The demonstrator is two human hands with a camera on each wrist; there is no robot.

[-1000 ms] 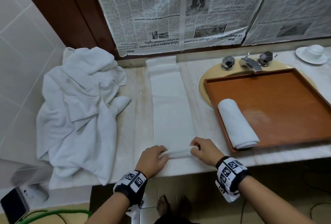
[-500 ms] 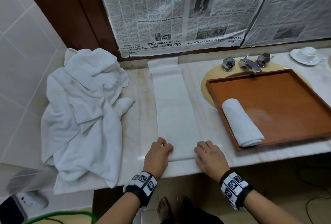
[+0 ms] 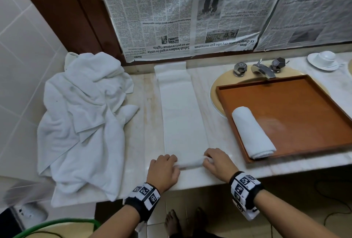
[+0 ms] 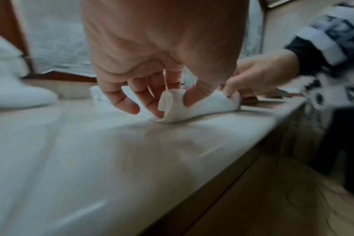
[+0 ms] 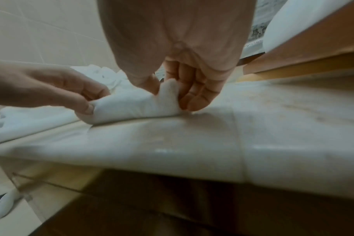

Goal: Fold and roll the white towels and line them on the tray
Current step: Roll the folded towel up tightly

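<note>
A white towel (image 3: 181,116) folded into a long strip lies on the marble counter, running from the back wall toward me. Its near end is curled into a small roll (image 3: 188,162). My left hand (image 3: 163,169) pinches the roll's left end (image 4: 172,105) between thumb and fingers. My right hand (image 3: 217,163) pinches the right end (image 5: 166,95). One finished rolled towel (image 3: 251,133) lies at the left side of the brown wooden tray (image 3: 304,108).
A heap of loose white towels (image 3: 83,123) covers the counter's left part. The tray sits over a sink with a tap (image 3: 262,68). A cup and saucer (image 3: 323,59) stand at the back right. Newspaper covers the wall behind. The counter edge is just under my wrists.
Half a second ago both hands lay beside the flat near end of the strip; now they pinch that end, curled up into a small roll.
</note>
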